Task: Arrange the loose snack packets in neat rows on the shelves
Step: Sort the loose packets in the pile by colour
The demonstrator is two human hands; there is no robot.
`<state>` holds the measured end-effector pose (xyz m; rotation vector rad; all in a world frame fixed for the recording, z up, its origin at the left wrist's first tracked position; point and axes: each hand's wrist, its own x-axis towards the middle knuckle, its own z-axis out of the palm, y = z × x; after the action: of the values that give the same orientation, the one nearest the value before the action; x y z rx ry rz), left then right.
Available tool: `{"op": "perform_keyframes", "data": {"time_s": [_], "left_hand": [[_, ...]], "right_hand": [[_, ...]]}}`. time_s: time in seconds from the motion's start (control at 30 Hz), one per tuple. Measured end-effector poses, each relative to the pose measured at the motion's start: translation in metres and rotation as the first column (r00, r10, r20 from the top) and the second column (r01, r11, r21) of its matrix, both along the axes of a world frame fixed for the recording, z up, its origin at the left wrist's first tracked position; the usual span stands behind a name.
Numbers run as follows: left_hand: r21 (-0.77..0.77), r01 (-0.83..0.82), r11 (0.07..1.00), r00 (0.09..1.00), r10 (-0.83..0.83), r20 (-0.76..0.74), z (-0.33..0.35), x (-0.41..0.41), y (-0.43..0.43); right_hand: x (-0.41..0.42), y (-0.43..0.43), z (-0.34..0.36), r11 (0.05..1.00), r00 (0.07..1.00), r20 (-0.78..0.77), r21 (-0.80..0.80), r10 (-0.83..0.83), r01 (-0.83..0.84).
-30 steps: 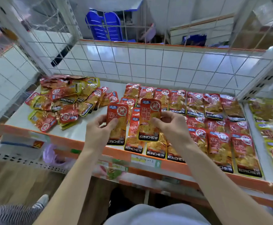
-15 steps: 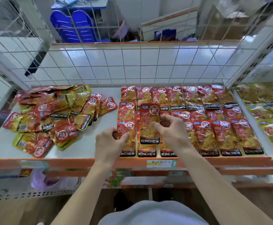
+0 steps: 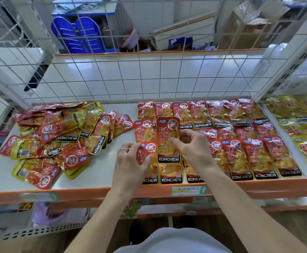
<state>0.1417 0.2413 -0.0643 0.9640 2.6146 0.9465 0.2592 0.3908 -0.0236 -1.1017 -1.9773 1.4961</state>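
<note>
Pinches a red Konchew packet (image 3: 168,141) between thumb and fingers of the right hand (image 3: 191,148), raised just behind the shelf's orange front edge (image 3: 76,195). Grips a second packet (image 3: 146,152) in the left hand (image 3: 130,161), thumb across its face, at the left end of the neat rows (image 3: 240,139) behind that edge. Faces a loose pile (image 3: 58,139) heaped further left behind the same edge.

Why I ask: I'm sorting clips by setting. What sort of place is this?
Probably a small shop or stockroom: a wire-backed shelf, rows of snack packets, a paper label on its edge.
</note>
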Motion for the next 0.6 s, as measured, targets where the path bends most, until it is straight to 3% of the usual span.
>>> {"op": "perform_keyframes", "data": {"time_s": [0.13, 0.3, 0.37, 0.5, 0.6], "left_hand": [[0.016, 0.008, 1.000, 0.997, -0.007, -0.080, 0.005, -0.010, -0.002], [-0.014, 0.044, 0.999, 0.949, -0.046, -0.311, 0.013, -0.057, 0.006], [-0.119, 0.057, 0.991, 0.916, -0.099, -0.388, 0.014, -0.082, 0.014], [-0.420, 0.108, 0.901, 0.895, -0.272, -0.354, 0.016, -0.117, 0.022], [-0.478, 0.122, 0.870, 0.880, -0.317, -0.353, 0.014, -0.128, 0.019]], "right_hand": [[-0.013, 0.001, 0.003, 1.000, 1.000, -0.001, 0.012, -0.018, 0.018], [-0.032, 0.009, 0.008, 1.000, 1.000, 0.014, 0.018, 0.001, -0.002], [-0.043, 0.012, 0.011, 1.000, 1.000, 0.009, 0.006, 0.021, -0.021], [-0.068, 0.016, 0.015, 0.997, 0.998, 0.041, 0.057, 0.057, -0.059], [-0.089, 0.016, 0.013, 0.993, 0.996, 0.073, 0.103, 0.046, -0.053]]}}
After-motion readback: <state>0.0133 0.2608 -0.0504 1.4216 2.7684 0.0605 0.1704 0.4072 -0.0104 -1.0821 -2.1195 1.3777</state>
